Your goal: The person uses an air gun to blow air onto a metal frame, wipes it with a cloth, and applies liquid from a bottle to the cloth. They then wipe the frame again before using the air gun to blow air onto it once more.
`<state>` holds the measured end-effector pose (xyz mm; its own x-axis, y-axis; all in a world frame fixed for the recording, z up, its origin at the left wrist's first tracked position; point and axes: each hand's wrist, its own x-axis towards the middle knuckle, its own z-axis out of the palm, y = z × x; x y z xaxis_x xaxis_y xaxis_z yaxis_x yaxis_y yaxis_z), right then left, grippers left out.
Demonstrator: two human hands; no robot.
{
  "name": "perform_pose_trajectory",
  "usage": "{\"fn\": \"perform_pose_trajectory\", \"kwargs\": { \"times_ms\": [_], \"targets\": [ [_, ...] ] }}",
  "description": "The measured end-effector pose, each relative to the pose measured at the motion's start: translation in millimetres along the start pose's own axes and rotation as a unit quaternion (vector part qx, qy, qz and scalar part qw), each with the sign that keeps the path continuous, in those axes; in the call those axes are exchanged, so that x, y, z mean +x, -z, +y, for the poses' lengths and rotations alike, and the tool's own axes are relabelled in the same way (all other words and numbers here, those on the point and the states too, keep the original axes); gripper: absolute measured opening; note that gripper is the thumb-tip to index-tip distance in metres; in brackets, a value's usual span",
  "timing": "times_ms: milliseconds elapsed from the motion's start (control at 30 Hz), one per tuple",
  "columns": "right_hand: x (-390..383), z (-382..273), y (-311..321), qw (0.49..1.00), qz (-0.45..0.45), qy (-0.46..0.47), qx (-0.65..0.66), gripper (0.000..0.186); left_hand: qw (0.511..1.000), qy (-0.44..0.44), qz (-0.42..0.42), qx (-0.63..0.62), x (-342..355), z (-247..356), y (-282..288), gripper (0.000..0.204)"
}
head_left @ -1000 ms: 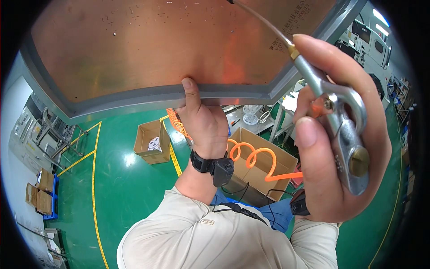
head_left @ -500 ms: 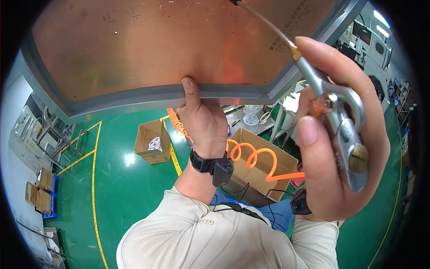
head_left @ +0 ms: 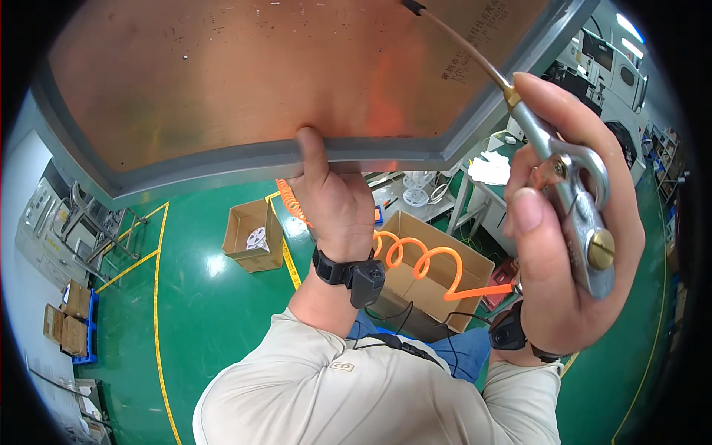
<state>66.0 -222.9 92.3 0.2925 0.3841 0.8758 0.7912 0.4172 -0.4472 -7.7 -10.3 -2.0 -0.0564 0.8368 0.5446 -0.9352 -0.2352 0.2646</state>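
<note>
- Shifted slightly rightward since the earlier frame: right hand [head_left: 552,267] and metal air gun [head_left: 578,219].
- Framed copper-coloured sheet [head_left: 259,81]: spans the upper view.
- Right hand: curled around the gun.
- Left hand [head_left: 337,204]: thumb over the near rim, fingers hidden.
- Black nozzle tip [head_left: 413,7]: before the sheet; contact indeterminable.

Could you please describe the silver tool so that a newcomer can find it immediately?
Find the large grey-framed, copper-coloured panel at the top. Right of its lower right corner, the right hand holds the silver tool, whose thin tube slants up and left across the panel. Unlike the coiled orange hose nearby, it is metallic, with a brass-coloured screw at its lower end.
</note>
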Motion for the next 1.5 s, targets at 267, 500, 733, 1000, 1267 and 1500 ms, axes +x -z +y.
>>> {"fn": "perform_pose_trajectory", "kwargs": {
  "times_ms": [267, 500, 733, 1000, 1267, 1500],
  "targets": [
    [11, 13, -8, 1.000, -0.003, 0.027, 0.000, 0.059, 0.999, -0.024, 0.030, -0.002, 17, -11, 3, 0.041],
    [11, 11, -7, 1.000, 0.013, 0.011, -0.011, 0.058, 1.000, -0.014, 0.017, 0.003, 14, -8, 3, 0.043],
    [9, 5, -4, 1.000, 0.020, 0.017, -0.016, 0.056, 0.999, 0.015, 0.017, -0.040, 15, -8, 3, 0.042],
    [11, 1, -2, 0.999, 0.013, 0.022, -0.029, 0.053, 0.998, 0.029, 0.018, -0.044, 11, -2, 2, 0.031],
    [15, -6, 6, 0.999, 0.002, 0.034, -0.024, 0.056, 0.998, 0.031, 0.012, -0.051, 12, -3, 1, 0.032],
    [15, -3, 5, 0.998, 0.013, 0.050, -0.045, 0.056, 0.998, 0.034, 0.024, -0.036, 11, -1, 3, 0.031]
  ]
}}
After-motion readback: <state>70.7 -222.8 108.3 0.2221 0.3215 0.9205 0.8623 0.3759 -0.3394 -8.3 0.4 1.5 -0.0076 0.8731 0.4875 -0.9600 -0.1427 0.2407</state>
